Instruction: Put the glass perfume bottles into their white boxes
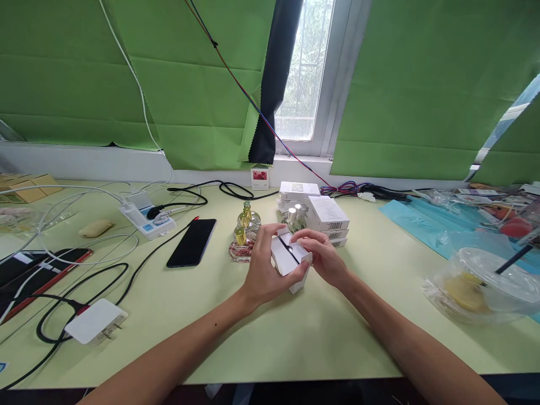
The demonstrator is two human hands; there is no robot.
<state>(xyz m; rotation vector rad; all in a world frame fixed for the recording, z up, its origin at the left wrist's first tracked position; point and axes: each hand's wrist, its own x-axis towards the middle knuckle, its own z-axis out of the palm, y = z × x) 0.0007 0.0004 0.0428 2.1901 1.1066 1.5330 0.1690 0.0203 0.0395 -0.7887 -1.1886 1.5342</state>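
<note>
My left hand [270, 270] wraps round a small white cardboard box [283, 259], thumb on the near side and fingers at the far side. The top is tilted towards me, with a dark line and a small round spot across it. At the box's right edge, my right hand [323, 256] has its fingers bent and closed on the rim. Glass perfume bottles with gold necks [244, 228] stand just left of the box. Behind it, more bottles with silvery caps [295, 216] are partly hidden by my hands. Stacked white boxes [329, 216] sit behind my right hand.
A black phone [192, 243] lies to the left, near a power strip [147, 216], cables and a white charger [96, 322]. On the right are blue sheeting [422, 225] and a lidded plastic cup [485, 287] with a straw. A small box with red flowers [260, 178] stands by the wall.
</note>
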